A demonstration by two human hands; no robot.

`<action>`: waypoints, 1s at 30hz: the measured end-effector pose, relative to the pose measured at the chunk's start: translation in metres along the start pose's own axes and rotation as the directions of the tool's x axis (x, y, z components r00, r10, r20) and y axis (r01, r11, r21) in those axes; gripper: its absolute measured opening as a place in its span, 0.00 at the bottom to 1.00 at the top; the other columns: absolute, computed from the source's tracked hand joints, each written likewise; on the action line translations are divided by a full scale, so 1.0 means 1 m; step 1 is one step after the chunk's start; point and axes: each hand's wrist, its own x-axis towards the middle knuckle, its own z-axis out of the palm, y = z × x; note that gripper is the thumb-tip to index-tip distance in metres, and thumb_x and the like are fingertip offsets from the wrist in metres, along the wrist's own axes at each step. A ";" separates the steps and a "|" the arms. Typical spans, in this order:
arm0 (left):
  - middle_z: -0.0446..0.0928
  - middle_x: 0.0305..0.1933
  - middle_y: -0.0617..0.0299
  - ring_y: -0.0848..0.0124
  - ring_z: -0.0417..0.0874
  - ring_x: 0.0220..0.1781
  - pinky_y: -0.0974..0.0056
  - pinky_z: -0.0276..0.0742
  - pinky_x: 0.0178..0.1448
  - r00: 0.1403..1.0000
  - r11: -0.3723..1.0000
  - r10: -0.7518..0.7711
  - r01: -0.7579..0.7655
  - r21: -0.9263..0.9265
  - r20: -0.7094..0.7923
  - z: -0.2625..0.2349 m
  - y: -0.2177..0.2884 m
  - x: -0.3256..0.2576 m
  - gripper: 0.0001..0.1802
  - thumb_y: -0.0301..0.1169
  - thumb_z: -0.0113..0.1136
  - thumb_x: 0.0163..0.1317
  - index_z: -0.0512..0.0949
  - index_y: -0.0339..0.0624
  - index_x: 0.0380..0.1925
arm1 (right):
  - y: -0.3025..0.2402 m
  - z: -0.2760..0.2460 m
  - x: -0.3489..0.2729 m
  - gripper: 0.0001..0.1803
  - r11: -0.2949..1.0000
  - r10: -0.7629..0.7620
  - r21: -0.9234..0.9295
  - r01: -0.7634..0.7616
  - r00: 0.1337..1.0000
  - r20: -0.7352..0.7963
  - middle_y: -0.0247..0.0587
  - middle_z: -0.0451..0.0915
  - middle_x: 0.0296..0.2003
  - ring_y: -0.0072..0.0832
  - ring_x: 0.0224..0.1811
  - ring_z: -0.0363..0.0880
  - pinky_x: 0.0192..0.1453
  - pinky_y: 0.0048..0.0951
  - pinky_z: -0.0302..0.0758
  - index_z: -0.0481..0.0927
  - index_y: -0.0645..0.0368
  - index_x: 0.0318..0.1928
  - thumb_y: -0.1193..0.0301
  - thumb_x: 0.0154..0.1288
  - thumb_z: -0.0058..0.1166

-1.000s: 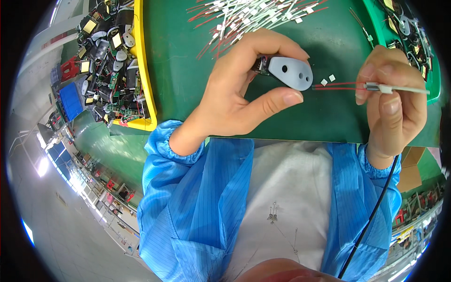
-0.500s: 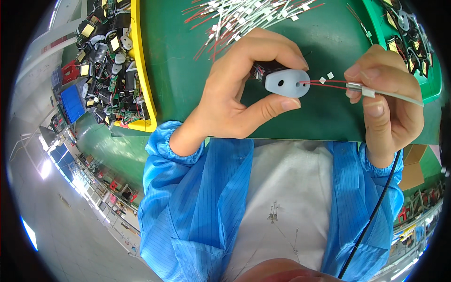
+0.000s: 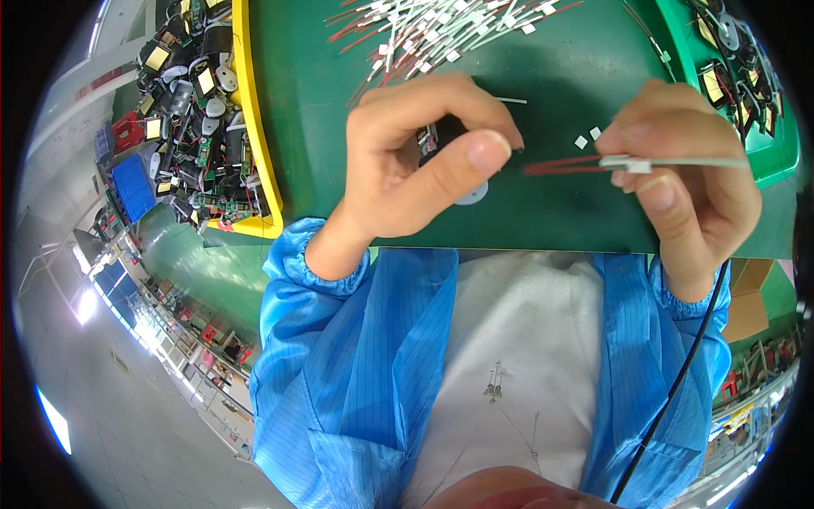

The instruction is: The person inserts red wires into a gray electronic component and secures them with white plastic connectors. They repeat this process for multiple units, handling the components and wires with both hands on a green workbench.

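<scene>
My left hand is curled around a small device with a black body and a bit of circuit board. Below the thumb peeks its pale grey rounded end cap; the fingers hide most of the rest. To the right, my right hand pinches a thin wired part between thumb and fingertips. This part has a silvery cylinder, a white tag, a pale sleeve trailing right and two red leads pointing left, blurred by motion. The lead ends lie apart from the device.
A pile of red-and-white wired parts lies at the far side of the green table. At left stands a yellow bin full of devices; at right, a green bin holds more. Two small white squares lie between.
My left hand has moved slightly left and tilted the device, so the cap's holes no longer show. The red leads, earlier at the cap's hole, are now away from it.
</scene>
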 end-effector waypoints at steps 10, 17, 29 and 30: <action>0.77 0.23 0.58 0.70 0.73 0.24 0.68 0.66 0.28 0.970 0.983 0.171 -0.154 -0.104 0.171 0.004 -0.005 0.005 0.04 0.25 0.61 0.49 0.80 0.35 0.23 | -0.001 0.013 0.004 0.15 0.867 0.332 0.337 -0.366 0.930 0.157 0.44 0.75 0.28 0.23 0.28 0.68 0.29 0.21 0.64 0.75 0.66 0.36 0.64 0.60 0.54; 0.78 0.25 0.56 0.69 0.74 0.26 0.67 0.66 0.30 0.974 0.982 0.155 -0.134 -0.134 0.164 0.008 -0.003 0.006 0.05 0.26 0.62 0.48 0.80 0.34 0.23 | -0.001 0.016 0.005 0.16 0.863 0.355 0.338 -0.376 0.927 0.125 0.43 0.75 0.27 0.24 0.28 0.67 0.28 0.23 0.63 0.75 0.66 0.34 0.63 0.59 0.55; 0.77 0.24 0.56 0.68 0.73 0.26 0.65 0.66 0.32 0.948 0.977 0.211 -0.199 -0.073 0.240 0.003 -0.007 0.006 0.06 0.28 0.62 0.49 0.79 0.34 0.22 | 0.006 -0.005 0.005 0.15 0.962 0.180 0.198 -0.186 0.982 0.048 0.45 0.72 0.30 0.22 0.25 0.63 0.27 0.21 0.60 0.72 0.65 0.41 0.64 0.64 0.46; 0.77 0.25 0.54 0.68 0.73 0.27 0.65 0.67 0.33 0.973 0.982 0.150 -0.126 -0.143 0.174 0.003 -0.008 0.005 0.08 0.30 0.61 0.51 0.79 0.33 0.23 | 0.007 -0.009 0.005 0.15 0.972 0.140 0.185 -0.142 0.990 0.028 0.46 0.72 0.30 0.22 0.25 0.62 0.27 0.21 0.60 0.72 0.65 0.42 0.64 0.64 0.45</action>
